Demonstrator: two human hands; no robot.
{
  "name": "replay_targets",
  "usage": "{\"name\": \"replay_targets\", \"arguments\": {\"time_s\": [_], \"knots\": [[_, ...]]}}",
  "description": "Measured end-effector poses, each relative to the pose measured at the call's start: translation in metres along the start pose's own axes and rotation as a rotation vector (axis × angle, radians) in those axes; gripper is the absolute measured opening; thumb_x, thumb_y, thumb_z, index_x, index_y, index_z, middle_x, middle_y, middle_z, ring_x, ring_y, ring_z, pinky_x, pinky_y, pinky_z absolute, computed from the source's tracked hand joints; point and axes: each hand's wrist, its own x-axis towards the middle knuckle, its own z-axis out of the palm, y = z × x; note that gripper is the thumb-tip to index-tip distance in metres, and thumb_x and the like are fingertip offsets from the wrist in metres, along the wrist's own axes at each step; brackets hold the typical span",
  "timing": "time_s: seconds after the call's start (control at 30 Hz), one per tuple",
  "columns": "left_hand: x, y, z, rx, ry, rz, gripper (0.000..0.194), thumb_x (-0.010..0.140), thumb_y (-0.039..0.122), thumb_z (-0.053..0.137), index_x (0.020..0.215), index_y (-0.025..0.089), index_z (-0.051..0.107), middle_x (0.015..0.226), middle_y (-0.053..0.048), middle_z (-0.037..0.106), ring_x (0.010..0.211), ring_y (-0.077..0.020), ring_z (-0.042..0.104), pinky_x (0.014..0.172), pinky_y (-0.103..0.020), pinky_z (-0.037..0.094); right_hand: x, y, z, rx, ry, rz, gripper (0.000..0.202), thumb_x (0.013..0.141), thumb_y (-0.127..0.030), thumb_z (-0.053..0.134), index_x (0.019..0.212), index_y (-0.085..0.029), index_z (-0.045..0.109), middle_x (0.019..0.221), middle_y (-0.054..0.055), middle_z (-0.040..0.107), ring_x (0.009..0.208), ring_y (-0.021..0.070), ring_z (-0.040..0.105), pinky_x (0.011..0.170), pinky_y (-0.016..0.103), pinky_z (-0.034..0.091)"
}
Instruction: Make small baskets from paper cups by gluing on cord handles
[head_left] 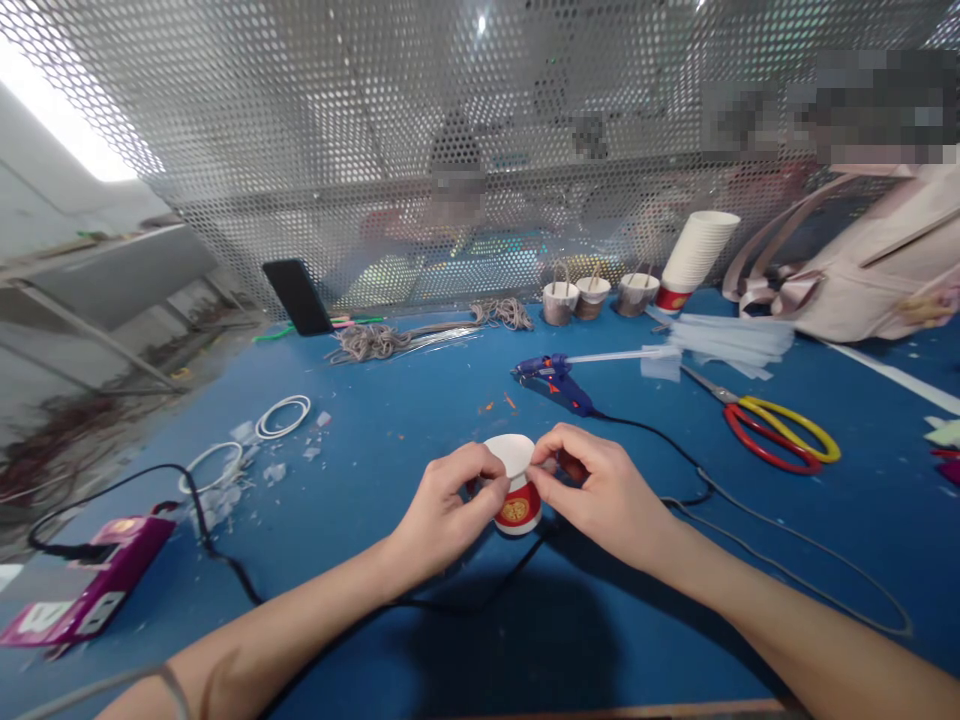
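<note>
A small white paper cup (516, 500) with a red band and gold emblem is tipped so its white round end faces me, low over the blue table (420, 400). My left hand (450, 505) grips its left side with fingers curled around it. My right hand (592, 485) pinches the cup's upper right edge with thumb and fingertips. Both hands meet at the cup in the centre of the view.
A blue glue gun (553, 378) with a black cord lies just beyond the cup. Red and yellow scissors (780, 432), a stack of paper cups (696, 255), rope-wrapped cups (592, 296), twine (375, 342), a black phone (297, 296), white rings (283, 416) and a magenta power strip (90, 590) surround the area. A perforated metal screen stands behind.
</note>
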Motion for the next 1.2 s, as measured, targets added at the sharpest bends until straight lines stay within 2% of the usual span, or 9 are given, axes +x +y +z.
{"name": "replay_targets", "arguments": {"time_s": [0.17,0.37,0.53,0.63,0.77,0.9,1.03,1.2], "knots": [[0.0,-0.005,-0.001,0.076,-0.001,0.106,0.018,0.08,0.018,0.048,0.062,0.018,0.051,0.059,0.0,0.053,0.06,-0.0123,0.048,0.06,-0.024,0.04,0.001,0.002,0.0,0.025,-0.025,-0.035,0.017,0.079,-0.01,0.055,0.089,-0.017,0.066,0.071,-0.001,0.055,0.057,0.0094,0.049,0.052,0.022,0.039],[0.003,-0.013,-0.002,0.116,0.008,0.26,0.017,0.08,0.011,0.048,0.064,0.018,0.05,0.061,0.001,0.054,0.062,-0.0119,0.049,0.061,-0.024,0.041,0.001,0.006,0.001,-0.018,-0.043,-0.11,0.012,0.082,-0.012,0.055,0.08,-0.018,0.066,0.07,0.0,0.055,0.061,0.0108,0.052,0.057,0.023,0.04],[0.006,-0.017,-0.003,0.111,0.011,0.259,0.013,0.076,0.008,0.047,0.072,0.017,0.055,0.072,-0.002,0.059,0.072,-0.0137,0.055,0.068,-0.027,0.046,-0.001,0.009,0.006,-0.107,-0.008,-0.168,0.014,0.083,-0.011,0.052,0.078,-0.018,0.064,0.07,0.0,0.055,0.061,0.0116,0.052,0.057,0.024,0.04],[0.006,-0.016,-0.004,0.128,0.033,0.267,0.022,0.071,0.005,0.045,0.083,0.018,0.058,0.083,-0.004,0.062,0.079,-0.0151,0.057,0.072,-0.029,0.049,-0.002,0.011,0.009,-0.149,0.016,-0.203,0.015,0.086,-0.013,0.051,0.08,-0.018,0.063,0.07,0.001,0.057,0.061,0.0118,0.052,0.056,0.023,0.04],[0.005,-0.013,-0.004,0.284,0.098,0.336,0.013,0.077,0.011,0.054,0.084,0.017,0.062,0.091,-0.007,0.064,0.086,-0.0175,0.059,0.074,-0.03,0.051,-0.002,0.013,0.011,-0.198,0.041,-0.245,0.016,0.088,-0.016,0.05,0.079,-0.017,0.063,0.07,0.002,0.058,0.062,0.0122,0.054,0.057,0.024,0.041],[0.001,-0.01,0.001,0.439,0.149,0.427,0.006,0.081,0.015,0.059,0.083,0.017,0.065,0.087,-0.007,0.066,0.081,-0.0163,0.061,0.071,-0.028,0.052,-0.004,0.015,0.014,-0.22,0.041,-0.26,0.016,0.089,-0.015,0.049,0.08,-0.017,0.062,0.074,0.004,0.061,0.065,0.0133,0.056,0.06,0.025,0.043],[-0.003,-0.009,0.005,0.379,0.1,0.353,0.01,0.086,0.016,0.053,0.085,0.017,0.063,0.082,-0.006,0.068,0.078,-0.0137,0.064,0.069,-0.023,0.051,-0.005,0.015,0.015,-0.212,0.039,-0.238,0.016,0.09,-0.017,0.049,0.081,-0.017,0.062,0.074,0.004,0.062,0.067,0.014,0.057,0.06,0.026,0.044],[-0.001,-0.005,0.002,0.252,0.035,0.072,0.014,0.085,0.018,0.053,0.079,0.015,0.064,0.068,-0.001,0.066,0.056,-0.0091,0.057,0.056,-0.019,0.044,-0.004,0.012,0.015,-0.145,0.024,-0.225,0.014,0.091,-0.02,0.049,0.095,-0.015,0.062,0.08,0.005,0.063,0.071,0.0152,0.059,0.063,0.027,0.046]]}}
